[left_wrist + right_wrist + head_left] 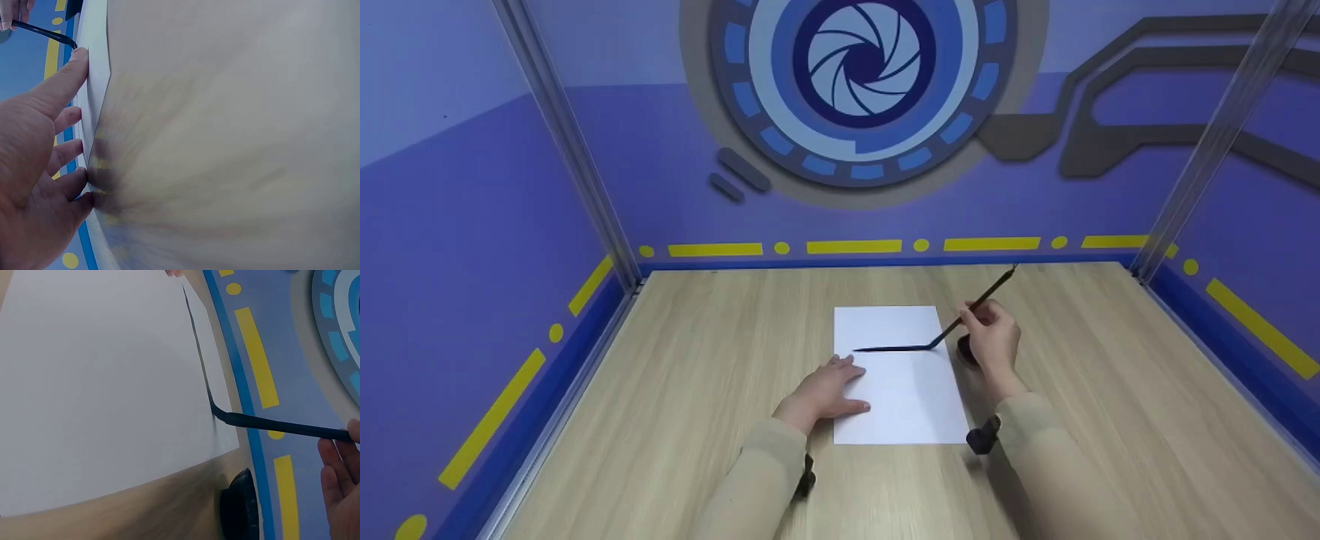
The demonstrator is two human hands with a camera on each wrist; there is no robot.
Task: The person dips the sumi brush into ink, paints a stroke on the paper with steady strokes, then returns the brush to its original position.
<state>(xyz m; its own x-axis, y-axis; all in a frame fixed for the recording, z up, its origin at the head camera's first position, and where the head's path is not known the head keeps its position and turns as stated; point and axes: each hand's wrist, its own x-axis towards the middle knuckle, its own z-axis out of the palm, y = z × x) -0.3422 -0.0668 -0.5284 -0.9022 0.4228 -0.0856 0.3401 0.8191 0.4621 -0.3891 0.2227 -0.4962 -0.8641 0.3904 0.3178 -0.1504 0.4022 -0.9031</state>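
Note:
My right hand [994,337] pinches a dark writing brush [979,301], tilted with its top away to the right. Its bent tip [218,412] touches the white sheet of paper [896,405] near the right edge. A thin black ink line [889,349] runs from the brush tip leftward across the upper part of the sheet. My left hand [826,390] rests with spread fingers on the left edge of the paper, and nothing is held in it. In the left wrist view the thumb and fingertips [81,53] lie along the sheet.
A small black bowl [241,506] stands just right of the paper, partly hidden behind my right hand in the head view. The wooden table [720,337] ends at a blue and purple patterned wall [660,165], with metal posts [577,142] at the corners.

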